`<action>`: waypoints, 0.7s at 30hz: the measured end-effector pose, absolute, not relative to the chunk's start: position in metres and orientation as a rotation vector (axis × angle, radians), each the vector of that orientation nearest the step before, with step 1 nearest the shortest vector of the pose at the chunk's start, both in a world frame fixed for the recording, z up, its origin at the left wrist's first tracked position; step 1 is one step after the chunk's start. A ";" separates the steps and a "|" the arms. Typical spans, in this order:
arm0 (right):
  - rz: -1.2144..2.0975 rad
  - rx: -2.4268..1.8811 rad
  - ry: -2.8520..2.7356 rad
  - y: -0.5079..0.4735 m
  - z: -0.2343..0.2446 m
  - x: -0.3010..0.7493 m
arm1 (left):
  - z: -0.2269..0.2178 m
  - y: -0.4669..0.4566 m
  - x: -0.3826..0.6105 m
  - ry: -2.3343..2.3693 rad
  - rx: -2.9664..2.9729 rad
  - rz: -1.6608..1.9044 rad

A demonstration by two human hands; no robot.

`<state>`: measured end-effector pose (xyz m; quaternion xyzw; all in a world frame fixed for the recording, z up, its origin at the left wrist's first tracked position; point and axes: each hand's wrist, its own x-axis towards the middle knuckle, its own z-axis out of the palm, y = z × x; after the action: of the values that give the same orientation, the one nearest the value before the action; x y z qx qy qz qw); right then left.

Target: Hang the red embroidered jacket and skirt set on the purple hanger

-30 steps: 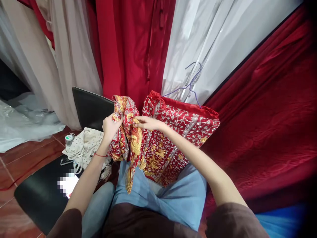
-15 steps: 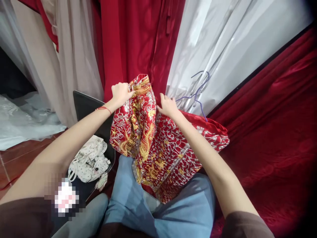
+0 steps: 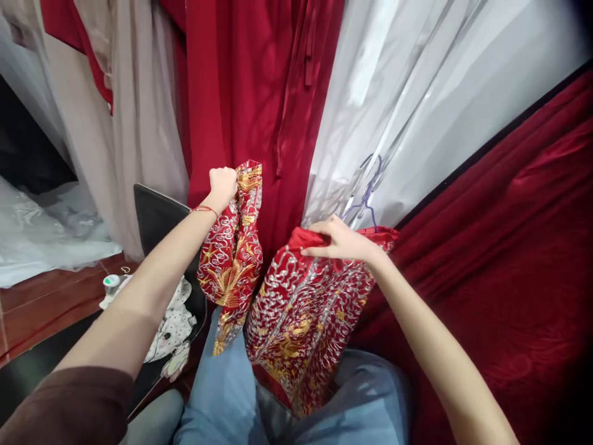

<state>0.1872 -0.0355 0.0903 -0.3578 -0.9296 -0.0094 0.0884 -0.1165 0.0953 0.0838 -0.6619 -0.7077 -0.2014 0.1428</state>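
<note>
A red garment [image 3: 296,321] with dense gold and silver embroidery spreads over my lap. My left hand [image 3: 223,186] is closed in a fist on a bunched, gold-embroidered part [image 3: 234,272] at the left. That part hangs down towards my knee. Whether it joins the larger part is hard to tell. My right hand [image 3: 340,240] lies over the larger part's plain red upper edge, with the edge between thumb and fingers. Just behind this hand, a purple hanger [image 3: 368,196] sticks up from the garment, its lower part hidden.
Red cloth [image 3: 250,80] and white cloth [image 3: 370,74] hang in front of me. More dark red cloth [image 3: 500,259] drapes at the right. On the left stands a black chair [image 3: 160,213] with a white dotted cloth item [image 3: 173,324] and a small roll [image 3: 111,282] on it.
My hands have moved apart, the left slightly left, the right rightward and down onto the red edge. A gap now shows between the two garment parts. The hanger has shifted down.
</note>
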 end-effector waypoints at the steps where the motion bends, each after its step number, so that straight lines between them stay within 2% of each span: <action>1: 0.040 -1.027 -2.777 -0.039 0.093 0.191 | 0.082 0.098 -0.113 -2.042 -1.914 -0.587; 4: 0.021 -1.012 -2.723 -0.040 0.088 0.188 | 0.080 0.102 -0.091 -2.006 -1.937 -0.672; 8: -0.414 -1.141 -2.492 -0.020 0.061 0.158 | 0.086 0.083 -0.041 -1.863 -2.085 -0.750; 10: -0.503 -1.105 -2.418 -0.013 0.051 0.148 | 0.090 0.064 -0.020 -1.744 -2.215 -0.686; 15: -0.275 -0.788 -2.179 -0.023 0.050 0.200 | 0.089 0.015 -0.012 -1.382 -2.604 -0.515; 18: -0.306 -1.055 -1.600 -0.020 0.051 0.272 | 0.080 -0.002 -0.020 -1.283 -2.738 -0.441; 21: -0.120 -1.334 -1.642 -0.002 0.052 0.335 | 0.075 -0.005 -0.019 -1.311 -2.764 -0.476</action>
<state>0.3348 -0.0023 0.0517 -0.5491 -0.6758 -0.0495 0.4892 -0.0192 -0.0049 0.0754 -0.8926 -0.4233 -0.1538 0.0228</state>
